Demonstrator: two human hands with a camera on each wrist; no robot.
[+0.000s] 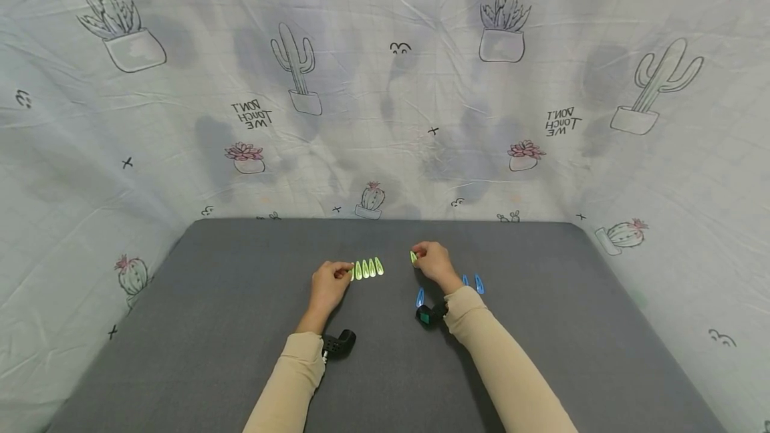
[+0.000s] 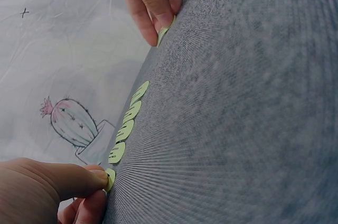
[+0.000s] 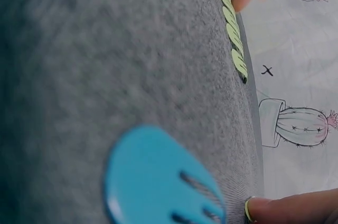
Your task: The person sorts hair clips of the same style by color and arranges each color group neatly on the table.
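Yellow-green snap hair clips (image 1: pixel 365 268) lie side by side in a short row on the grey table. At the row's left end my left hand (image 1: pixel 329 280) pinches the last clip (image 2: pixel 110 180) between thumb and finger. My right hand (image 1: pixel 434 262) is a little right of the row and pinches another yellow-green hair clip (image 1: pixel 413 257) by its end, close over the table. Its fingertips and that clip also show at the top of the left wrist view. A blue hair clip (image 3: pixel 153 176) looms large in the right wrist view, below the right hand.
Blue hair clips lie around my right wrist: one (image 1: pixel 420 297) left of it, two (image 1: pixel 479 284) to its right, one partly hidden by the arm. Behind the grey table (image 1: pixel 240 286) hangs a pale cloth (image 1: pixel 421 85) printed with cacti. Black cameras (image 1: pixel 339 344) sit on both wrists.
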